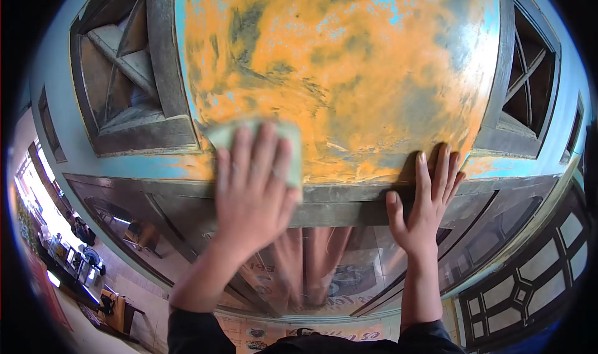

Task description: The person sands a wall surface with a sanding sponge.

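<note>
My left hand (252,186) presses a pale green sheet of sandpaper (289,142) flat against the lower left of a wall panel (374,86). Its fingers point up, and the hand and sheet are slightly blurred. The panel is patchy orange and grey with flecks of turquoise. My right hand (430,198) rests open at the panel's lower right, fingertips on the orange surface and the palm over the dark wooden frame (349,198) below. It holds nothing.
Wooden vent openings with crossed slats flank the panel, one at left (118,67) and one at right (529,73). Glass panes with a pinkish curtain (324,254) behind them sit below. A dark lattice (529,273) is at lower right; a desk (115,310) stands lower left.
</note>
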`<control>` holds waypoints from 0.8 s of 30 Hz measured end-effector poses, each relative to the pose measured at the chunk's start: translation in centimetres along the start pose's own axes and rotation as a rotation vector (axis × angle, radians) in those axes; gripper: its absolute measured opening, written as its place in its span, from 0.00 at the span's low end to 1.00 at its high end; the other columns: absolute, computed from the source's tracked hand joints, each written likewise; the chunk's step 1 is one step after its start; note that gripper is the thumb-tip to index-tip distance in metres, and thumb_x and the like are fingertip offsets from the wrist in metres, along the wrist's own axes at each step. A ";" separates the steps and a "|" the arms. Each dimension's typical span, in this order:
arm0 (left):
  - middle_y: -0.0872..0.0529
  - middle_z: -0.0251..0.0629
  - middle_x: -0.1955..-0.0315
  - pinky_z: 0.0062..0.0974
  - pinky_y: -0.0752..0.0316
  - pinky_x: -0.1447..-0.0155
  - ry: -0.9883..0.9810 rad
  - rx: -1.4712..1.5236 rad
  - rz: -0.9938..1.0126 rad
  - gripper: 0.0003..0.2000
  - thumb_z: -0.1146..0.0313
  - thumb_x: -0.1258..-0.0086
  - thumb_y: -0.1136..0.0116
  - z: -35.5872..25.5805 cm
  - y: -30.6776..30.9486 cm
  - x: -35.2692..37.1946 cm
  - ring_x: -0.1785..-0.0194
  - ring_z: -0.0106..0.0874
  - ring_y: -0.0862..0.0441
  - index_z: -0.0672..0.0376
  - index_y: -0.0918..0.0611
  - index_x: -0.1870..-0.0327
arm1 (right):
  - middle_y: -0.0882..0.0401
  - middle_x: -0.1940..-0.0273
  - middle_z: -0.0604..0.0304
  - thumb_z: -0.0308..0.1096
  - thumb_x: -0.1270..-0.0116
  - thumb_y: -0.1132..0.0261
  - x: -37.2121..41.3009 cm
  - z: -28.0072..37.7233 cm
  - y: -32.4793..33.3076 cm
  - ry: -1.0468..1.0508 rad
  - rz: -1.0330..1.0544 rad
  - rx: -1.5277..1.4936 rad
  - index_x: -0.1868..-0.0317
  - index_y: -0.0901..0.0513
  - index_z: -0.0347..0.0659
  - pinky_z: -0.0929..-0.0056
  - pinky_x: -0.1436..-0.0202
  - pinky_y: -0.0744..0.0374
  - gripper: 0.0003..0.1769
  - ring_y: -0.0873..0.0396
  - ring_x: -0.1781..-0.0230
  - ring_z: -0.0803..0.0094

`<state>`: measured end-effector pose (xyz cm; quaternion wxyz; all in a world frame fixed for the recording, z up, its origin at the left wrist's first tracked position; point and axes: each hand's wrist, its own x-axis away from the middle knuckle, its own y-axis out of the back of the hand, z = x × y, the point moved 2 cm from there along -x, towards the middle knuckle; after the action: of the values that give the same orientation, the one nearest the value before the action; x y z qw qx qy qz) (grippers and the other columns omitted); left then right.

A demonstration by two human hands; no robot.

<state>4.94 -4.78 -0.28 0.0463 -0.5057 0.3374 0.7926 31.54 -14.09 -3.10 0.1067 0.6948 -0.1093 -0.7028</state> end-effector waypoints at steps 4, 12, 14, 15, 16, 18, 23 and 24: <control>0.39 0.44 0.19 0.57 0.61 0.17 -0.004 0.000 -0.008 0.31 0.46 0.17 0.62 0.6 0.3 0.8 0.16 0.52 0.46 0.55 0.31 0.22 | 0.52 0.17 0.39 0.57 0.26 0.39 1.3 0.3 -0.4 -0.028 0.029 -0.032 0.21 0.33 0.49 0.33 0.18 0.67 0.39 0.62 0.15 0.37; 0.40 0.39 0.18 0.57 0.61 0.17 -0.132 -0.027 0.106 0.34 0.43 0.24 0.52 -1.1 1.1 0.5 0.16 0.50 0.46 0.50 0.31 0.21 | 0.56 0.16 0.37 0.58 0.26 0.40 1.9 0.8 -0.8 -0.064 0.046 -0.072 0.19 0.37 0.49 0.32 0.19 0.69 0.41 0.66 0.14 0.37; 0.40 0.36 0.17 0.56 0.61 0.16 -0.127 -0.008 0.130 0.36 0.39 0.24 0.53 0.0 1.8 -0.4 0.15 0.48 0.48 0.48 0.33 0.19 | 0.57 0.16 0.37 0.58 0.26 0.39 2.0 0.9 -0.8 -0.071 0.049 -0.079 0.19 0.38 0.50 0.32 0.19 0.70 0.41 0.67 0.14 0.37; 0.40 0.42 0.18 0.59 0.58 0.18 -0.125 -0.052 0.103 0.37 0.38 0.23 0.55 0.4 3.0 -2.5 0.16 0.53 0.49 0.53 0.32 0.21 | 0.58 0.16 0.37 0.58 0.26 0.39 2.0 0.9 -0.7 -0.065 0.062 -0.082 0.18 0.38 0.50 0.32 0.19 0.71 0.42 0.68 0.14 0.37; 0.40 0.49 0.19 0.62 0.55 0.19 -0.118 -0.095 0.077 0.39 0.36 0.23 0.57 0.7 3.6 -4.0 0.16 0.58 0.49 0.58 0.32 0.22 | 0.58 0.16 0.37 0.58 0.26 0.39 2.1 0.9 -0.7 -0.068 0.064 -0.082 0.18 0.38 0.50 0.32 0.19 0.71 0.42 0.68 0.14 0.37; 0.41 0.48 0.18 0.63 0.56 0.19 -0.120 -0.088 0.054 0.41 0.33 0.23 0.59 0.3 3.1 -4.5 0.16 0.57 0.50 0.58 0.33 0.21 | 0.58 0.16 0.37 0.58 0.26 0.39 2.2 0.9 -1.0 -0.082 0.053 -0.082 0.18 0.38 0.50 0.32 0.19 0.71 0.42 0.69 0.14 0.37; 0.41 0.49 0.18 0.63 0.61 0.18 -0.288 -0.162 0.106 0.49 0.23 0.29 0.67 -0.1 1.0 -0.9 0.16 0.57 0.50 0.58 0.35 0.20 | 0.56 0.16 0.37 0.58 0.27 0.39 2.8 0.4 -0.6 -0.065 0.100 -0.071 0.20 0.35 0.50 0.33 0.19 0.71 0.41 0.67 0.14 0.38; 0.41 0.49 0.18 0.63 0.61 0.18 -0.258 -0.136 0.085 0.50 0.22 0.29 0.66 0.4 1.7 -1.8 0.16 0.56 0.50 0.58 0.35 0.20 | 0.55 0.16 0.37 0.58 0.27 0.39 2.8 0.4 -0.5 -0.062 0.103 -0.064 0.21 0.34 0.50 0.33 0.19 0.71 0.40 0.66 0.14 0.38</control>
<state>4.86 -5.36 2.15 0.0213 -0.3867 0.2953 0.8734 31.11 -14.48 -5.95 0.1613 0.6623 -0.1257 -0.7207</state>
